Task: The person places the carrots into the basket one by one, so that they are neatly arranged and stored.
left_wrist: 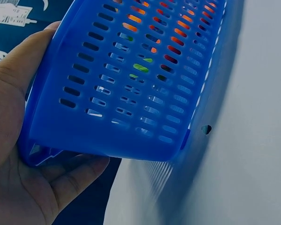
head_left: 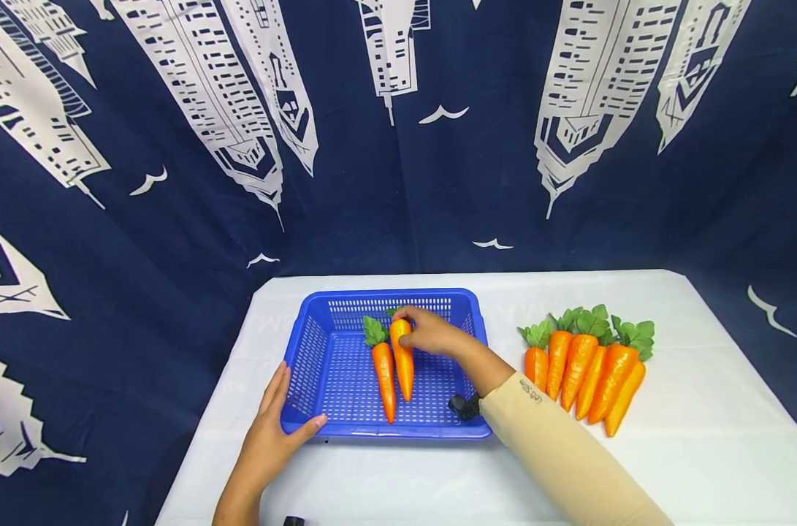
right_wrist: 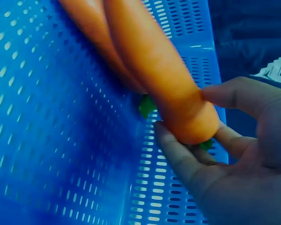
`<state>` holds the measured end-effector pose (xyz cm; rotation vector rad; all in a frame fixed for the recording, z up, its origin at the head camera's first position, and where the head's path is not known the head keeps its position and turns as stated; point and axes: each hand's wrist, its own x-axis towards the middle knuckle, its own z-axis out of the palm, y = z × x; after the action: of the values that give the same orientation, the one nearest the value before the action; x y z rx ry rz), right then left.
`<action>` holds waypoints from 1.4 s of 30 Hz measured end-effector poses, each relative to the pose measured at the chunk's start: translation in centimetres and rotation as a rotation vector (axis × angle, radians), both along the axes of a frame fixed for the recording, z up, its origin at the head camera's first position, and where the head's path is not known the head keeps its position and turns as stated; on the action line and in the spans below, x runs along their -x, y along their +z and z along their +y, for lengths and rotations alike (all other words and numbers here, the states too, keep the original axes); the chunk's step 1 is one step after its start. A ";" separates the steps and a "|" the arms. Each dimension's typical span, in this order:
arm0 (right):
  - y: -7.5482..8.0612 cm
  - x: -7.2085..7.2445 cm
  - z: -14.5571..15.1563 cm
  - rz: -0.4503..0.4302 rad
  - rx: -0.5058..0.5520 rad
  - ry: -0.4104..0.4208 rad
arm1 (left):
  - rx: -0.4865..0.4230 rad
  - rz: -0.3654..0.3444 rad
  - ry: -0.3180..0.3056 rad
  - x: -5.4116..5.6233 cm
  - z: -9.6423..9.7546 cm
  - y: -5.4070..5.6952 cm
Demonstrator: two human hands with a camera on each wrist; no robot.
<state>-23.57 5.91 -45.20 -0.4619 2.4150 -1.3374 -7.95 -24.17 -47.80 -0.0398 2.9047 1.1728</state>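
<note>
A blue plastic basket [head_left: 398, 431] with slotted walls stands on the white table. My left hand [head_left: 271, 431] holds its near left corner, thumb along the front rim and fingers against the left side; the left wrist view shows this hand [left_wrist: 18, 112] around the corner. Inside the basket, my right hand [head_left: 431, 332] pinches an orange carrot [head_left: 405, 369] near its leafy end. In the right wrist view, thumb and fingers surround the thick end of this carrot [right_wrist: 164, 79]. Another carrot [head_left: 384, 376] with green leaves lies just left of it. The held carrot's leaves are mostly hidden.
Several carrots [head_left: 578, 358] with leaves lie side by side on the table [head_left: 687, 409], right of the basket and beyond the right sleeve [head_left: 556, 446]. A dark blue cloth [head_left: 398, 183] with white buildings hangs behind. A small black object [head_left: 294, 521] shows at the front edge.
</note>
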 end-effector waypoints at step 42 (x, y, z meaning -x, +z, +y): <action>-1.7 1.0 0.0 0.118 -0.069 -0.212 | -0.024 -0.014 0.004 0.2 -0.2 -0.1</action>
<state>-24.56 5.94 -46.93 -0.2794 2.6601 -1.3395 -8.16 -24.35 -47.93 -0.0537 2.8788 1.2030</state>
